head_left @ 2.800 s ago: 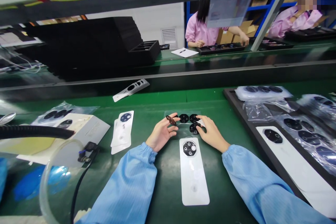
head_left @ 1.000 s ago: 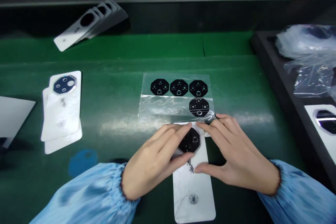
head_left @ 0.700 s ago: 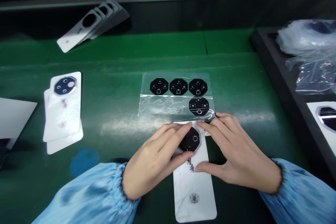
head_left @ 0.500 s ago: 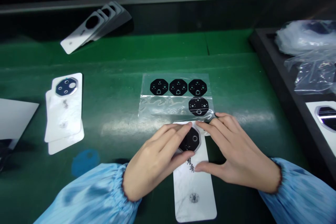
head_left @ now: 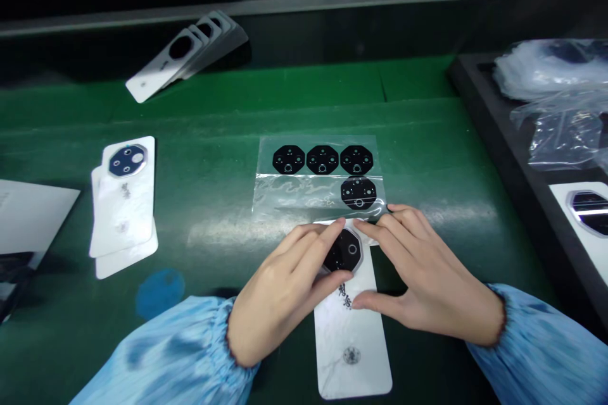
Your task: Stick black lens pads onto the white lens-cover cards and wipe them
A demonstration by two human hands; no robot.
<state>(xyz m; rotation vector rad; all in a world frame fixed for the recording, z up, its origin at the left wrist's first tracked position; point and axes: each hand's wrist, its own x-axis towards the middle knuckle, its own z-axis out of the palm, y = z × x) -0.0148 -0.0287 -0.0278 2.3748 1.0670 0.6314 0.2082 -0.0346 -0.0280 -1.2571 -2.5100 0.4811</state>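
A white marbled phone back cover [head_left: 354,329] lies upright before me, with dark lettering and a round emblem. At its top sits a glossy black octagonal camera sticker [head_left: 346,252] within a silver rim. My left hand [head_left: 289,288] pinches across this sticker, index fingertip at its upper edge and thumb at its lower edge; the palm hides its left part. My right hand [head_left: 422,272] is spread, its index fingertip at the cover's top and its thumb on the right side by the lettering. Just beyond, a clear film sheet [head_left: 294,193] carries several black octagonal stickers [head_left: 322,159].
Two or more stacked white covers [head_left: 124,202] lie at left. Further back, a fanned stack of covers [head_left: 164,69] leans near the ledge. On the right, a dark tray [head_left: 498,133] holds clear plastic bags [head_left: 565,133] and another cover [head_left: 577,228]. A blue round patch [head_left: 160,293] marks the green surface.
The camera view has shifted slightly, so the covers at left appear further right. Both hands keep nearly the same pose on the cover.
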